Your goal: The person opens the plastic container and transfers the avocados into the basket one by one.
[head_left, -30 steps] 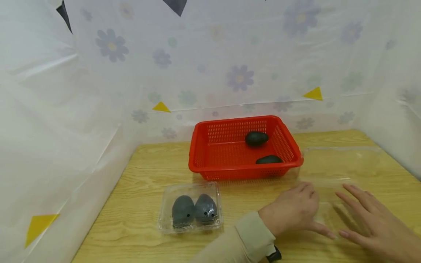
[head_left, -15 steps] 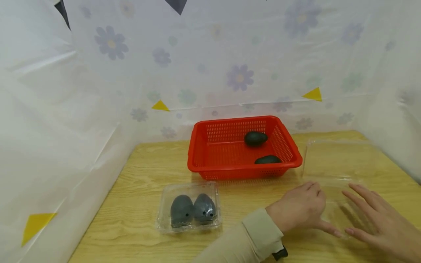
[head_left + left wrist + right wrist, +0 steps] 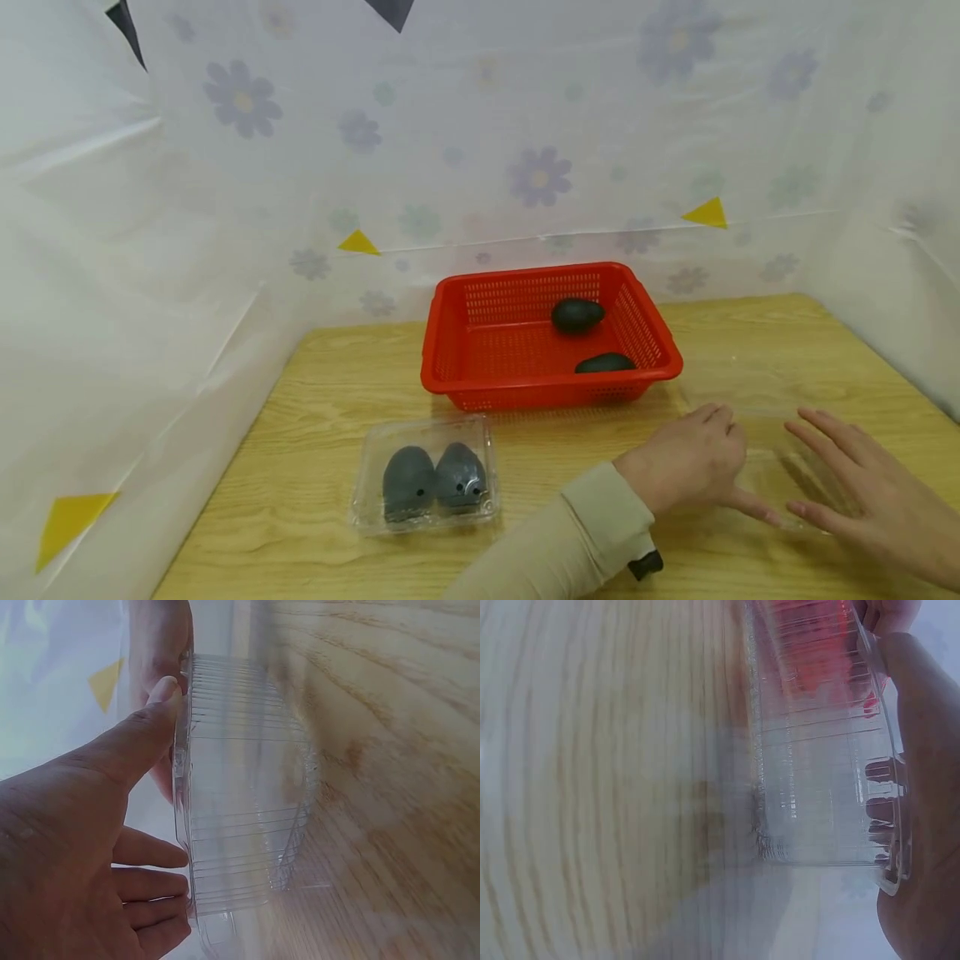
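Observation:
An unfastened clear plastic clamshell box (image 3: pixel 776 479) stands at the table's right, between both hands; its see-through lid (image 3: pixel 738 387) leans back behind it and is hard to make out. My left hand (image 3: pixel 686 462) touches the rim at the left side, thumb stretched along the near edge, as the left wrist view shows. Across from it, my right hand (image 3: pixel 873 500) is at the right side with fingers spread, fingertips by the rim. No contents show inside this box (image 3: pixel 817 772) in the right wrist view. Some fingertips are hidden in the head view.
A red plastic basket (image 3: pixel 551 383) with two dark avocados (image 3: pixel 577 316) sits at the back middle. Left of the hands is a closed clear clamshell (image 3: pixel 367 500) holding two dark avocados (image 3: pixel 408 483). Floral plastic sheeting (image 3: pixel 540 175) hangs behind the wooden table (image 3: pixel 300 500).
Both hands and the clear box have shifted slightly right. The box's lid stood out higher half a second ago and now shows lower and fainter. The view has turned slightly.

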Demonstrator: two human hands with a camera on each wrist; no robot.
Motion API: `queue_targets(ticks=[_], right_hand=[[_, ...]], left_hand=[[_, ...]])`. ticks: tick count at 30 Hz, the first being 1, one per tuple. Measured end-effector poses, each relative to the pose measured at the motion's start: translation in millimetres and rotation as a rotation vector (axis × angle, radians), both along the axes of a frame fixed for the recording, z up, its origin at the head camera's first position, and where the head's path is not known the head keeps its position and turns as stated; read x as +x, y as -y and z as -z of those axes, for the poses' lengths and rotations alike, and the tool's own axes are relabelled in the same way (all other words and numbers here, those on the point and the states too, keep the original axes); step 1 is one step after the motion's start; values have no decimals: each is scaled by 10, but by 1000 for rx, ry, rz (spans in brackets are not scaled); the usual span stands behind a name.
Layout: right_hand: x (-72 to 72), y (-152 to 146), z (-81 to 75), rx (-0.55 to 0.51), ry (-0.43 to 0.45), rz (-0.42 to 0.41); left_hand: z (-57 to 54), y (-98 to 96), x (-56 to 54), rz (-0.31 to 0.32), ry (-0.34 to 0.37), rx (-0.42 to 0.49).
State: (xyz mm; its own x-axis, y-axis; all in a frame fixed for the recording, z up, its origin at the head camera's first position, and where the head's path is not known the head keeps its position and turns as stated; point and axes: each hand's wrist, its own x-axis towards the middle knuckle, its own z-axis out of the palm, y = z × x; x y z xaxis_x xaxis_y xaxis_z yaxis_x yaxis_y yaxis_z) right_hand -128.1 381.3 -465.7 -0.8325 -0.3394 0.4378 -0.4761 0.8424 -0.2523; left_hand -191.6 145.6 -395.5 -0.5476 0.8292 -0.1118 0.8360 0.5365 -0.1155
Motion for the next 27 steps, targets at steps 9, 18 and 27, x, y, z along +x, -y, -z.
queue_targets(ticks=[9,18,27], right_hand=[[-75,-68,5,28,7,36],[-177,-156,-8,4,48,74],[-286,-243,-57,13,31,88]], left_hand=[[11,-110,-68,-30,35,-16],[62,-236,-182,-63,48,-33],[39,-336,-271,-95,36,-32]])
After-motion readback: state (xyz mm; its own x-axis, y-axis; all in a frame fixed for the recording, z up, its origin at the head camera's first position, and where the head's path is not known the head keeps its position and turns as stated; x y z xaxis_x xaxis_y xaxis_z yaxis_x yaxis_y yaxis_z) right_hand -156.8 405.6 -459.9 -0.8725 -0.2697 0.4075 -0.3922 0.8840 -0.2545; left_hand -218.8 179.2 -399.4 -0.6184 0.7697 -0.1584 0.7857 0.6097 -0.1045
